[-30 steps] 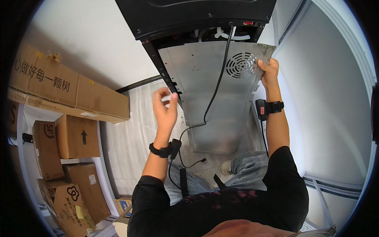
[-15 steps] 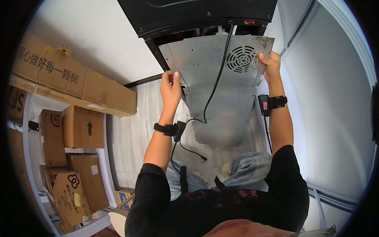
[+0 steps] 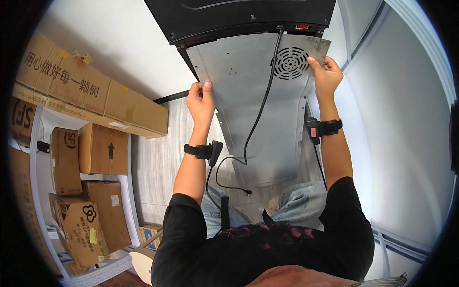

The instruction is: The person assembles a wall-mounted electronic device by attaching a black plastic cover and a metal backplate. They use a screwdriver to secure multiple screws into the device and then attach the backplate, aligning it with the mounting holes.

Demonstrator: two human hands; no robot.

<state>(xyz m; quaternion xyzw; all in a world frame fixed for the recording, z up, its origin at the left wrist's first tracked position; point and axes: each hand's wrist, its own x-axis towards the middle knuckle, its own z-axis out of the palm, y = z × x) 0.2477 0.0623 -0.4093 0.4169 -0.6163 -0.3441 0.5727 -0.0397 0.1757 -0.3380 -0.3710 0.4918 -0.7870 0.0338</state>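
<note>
A large bare metal panel with a round slotted vent stands tilted against the back of a black machine. My left hand pinches the panel's left edge near its top. My right hand grips the right edge beside the vent, thumb on the face and fingers behind. A black power cord leaves the machine above the panel, hangs over its face and ends in a small plug near my knees. The panel's top edge meets the machine's lower rim; what lies behind is hidden.
On the left, a long cardboard box lies above a white shelf rack holding several cartons. A red switch sits on the machine. White panels stand at the right, and pale wood-look floor shows below.
The panel's top has risen and shifted slightly left, covering the gap below the machine's rim. Both hands moved with it, and its lower end now lies nearer my legs. The cord swung a little.
</note>
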